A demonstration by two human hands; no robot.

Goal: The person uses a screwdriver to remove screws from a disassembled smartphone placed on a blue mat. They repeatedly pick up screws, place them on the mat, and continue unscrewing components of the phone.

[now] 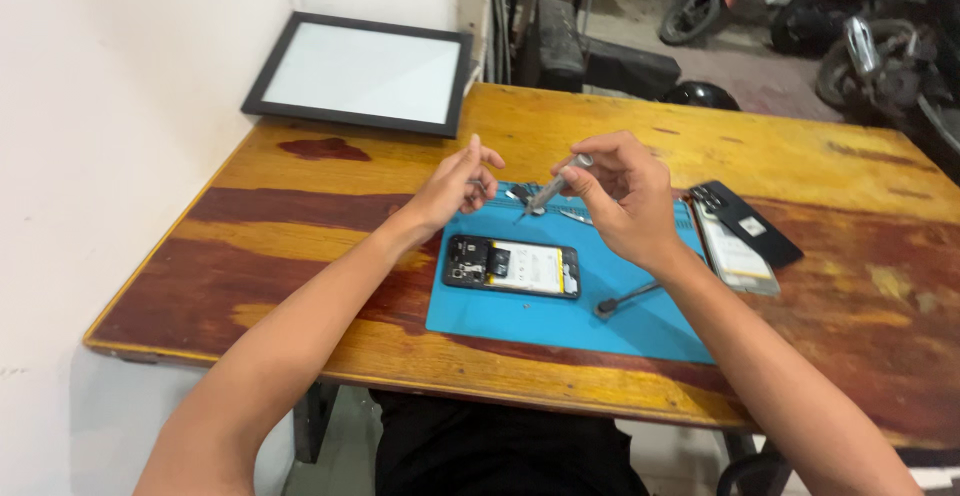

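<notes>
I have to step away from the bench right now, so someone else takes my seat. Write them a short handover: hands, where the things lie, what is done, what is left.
Right hand: raised over the mat, holding a small screwdriver, tip pointing down and left.
Left hand: raised, fingertips pinched together; whether they hold anything is too small to tell.
Opened phone: flat on the blue mat, back off, battery and board exposed.
Another tool lies on the mat to the right of the phone.
Back cover and a second flat phone part lie at the mat's right edge.
Done: phone opened. Left: the inner work and closing up, judging by the exposed parts.
</notes>
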